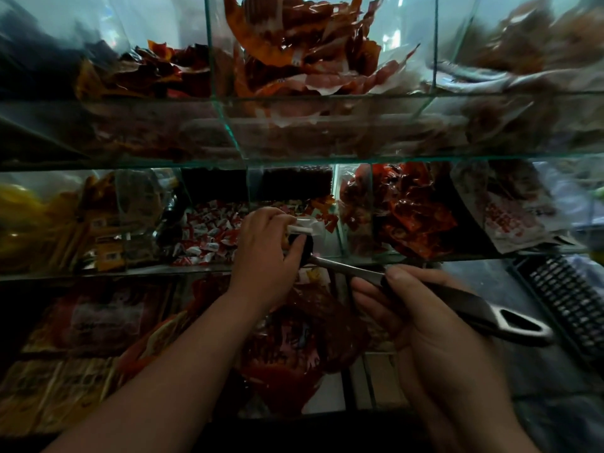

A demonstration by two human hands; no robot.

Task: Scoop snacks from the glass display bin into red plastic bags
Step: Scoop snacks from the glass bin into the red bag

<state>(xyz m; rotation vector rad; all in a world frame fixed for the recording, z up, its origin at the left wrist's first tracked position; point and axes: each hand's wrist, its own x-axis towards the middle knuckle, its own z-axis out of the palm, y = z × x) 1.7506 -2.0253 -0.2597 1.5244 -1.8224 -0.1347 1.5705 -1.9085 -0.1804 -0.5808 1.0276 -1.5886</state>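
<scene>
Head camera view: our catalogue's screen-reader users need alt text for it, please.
The right hand holds a black-handled scoop while the left hand grips its head at a glass bin of red-and-white wrapped snacks. More glass compartments of packaged snacks fill the shelves around.

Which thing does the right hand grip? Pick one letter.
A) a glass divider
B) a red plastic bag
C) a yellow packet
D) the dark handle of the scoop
D: the right hand curls its fingers round the dark handle of the scoop, whose metal neck runs to the left hand.
</scene>
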